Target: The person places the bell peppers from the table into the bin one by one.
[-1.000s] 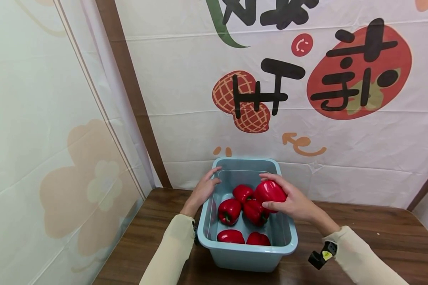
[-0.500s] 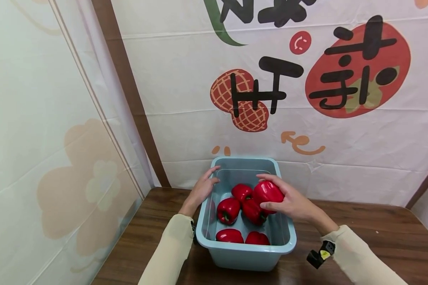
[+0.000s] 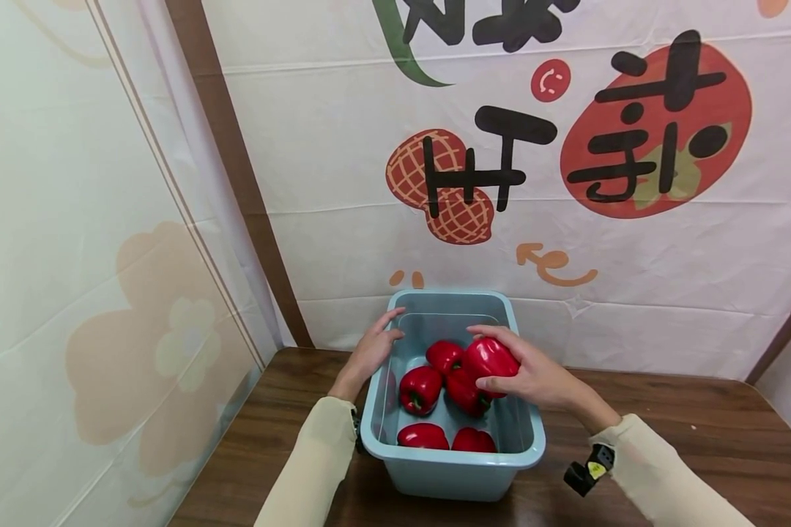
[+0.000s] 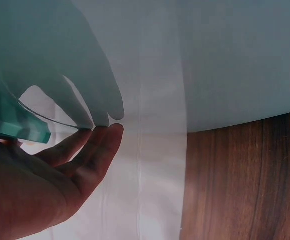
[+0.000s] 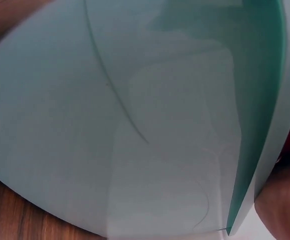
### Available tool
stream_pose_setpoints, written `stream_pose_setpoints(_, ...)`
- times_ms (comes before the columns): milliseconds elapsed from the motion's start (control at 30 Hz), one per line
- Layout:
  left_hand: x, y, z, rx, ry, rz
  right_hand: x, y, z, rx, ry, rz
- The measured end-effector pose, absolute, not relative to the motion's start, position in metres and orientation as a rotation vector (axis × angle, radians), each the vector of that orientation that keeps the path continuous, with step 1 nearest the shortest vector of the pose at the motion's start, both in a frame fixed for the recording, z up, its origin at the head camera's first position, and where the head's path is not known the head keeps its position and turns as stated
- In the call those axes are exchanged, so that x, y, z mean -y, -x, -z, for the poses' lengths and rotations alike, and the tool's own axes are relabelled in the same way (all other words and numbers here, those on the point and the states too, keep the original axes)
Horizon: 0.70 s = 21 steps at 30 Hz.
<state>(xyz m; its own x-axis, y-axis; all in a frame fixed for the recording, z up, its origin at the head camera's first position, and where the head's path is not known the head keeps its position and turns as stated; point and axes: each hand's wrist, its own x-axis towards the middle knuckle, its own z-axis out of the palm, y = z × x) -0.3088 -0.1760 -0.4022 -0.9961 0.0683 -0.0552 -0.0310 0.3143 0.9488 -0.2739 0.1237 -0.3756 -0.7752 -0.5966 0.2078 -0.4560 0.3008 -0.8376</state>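
Observation:
A light blue plastic tub (image 3: 458, 461) stands on the table, holding several red bell peppers, among them one bell pepper (image 3: 420, 389) at the left and another bell pepper (image 3: 423, 436) near the front wall. My right hand (image 3: 534, 373) grips a bell pepper (image 3: 490, 357) just inside the right rim, thumb in front and fingers behind. It overlaps the bell pepper (image 3: 466, 391) below; whether they touch I cannot tell. With my left hand (image 3: 369, 359) I hold the tub's left rim. In the left wrist view its fingers (image 4: 97, 152) touch the outer wall, while the thumb is mostly hidden.
The brown wooden table (image 3: 639, 439) extends to both sides of the tub. Close behind the tub hangs a printed white cloth (image 3: 343, 256), and another cloth (image 3: 33, 293) hangs at the left. The right wrist view mostly shows the tub's outer wall (image 5: 60, 140).
The whole head view has drifted slightly. My right hand and its bell pepper have shifted a little left over the tub. The left hand stays on the rim.

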Motion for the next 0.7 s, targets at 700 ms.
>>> stream_pose_setpoints(700, 0.1756, 0.3088, 0.4016, -2.469, -0.033, -1.796, -0.1225, 0.2734, 0.3748, -2.350, 1.066, 1.422)
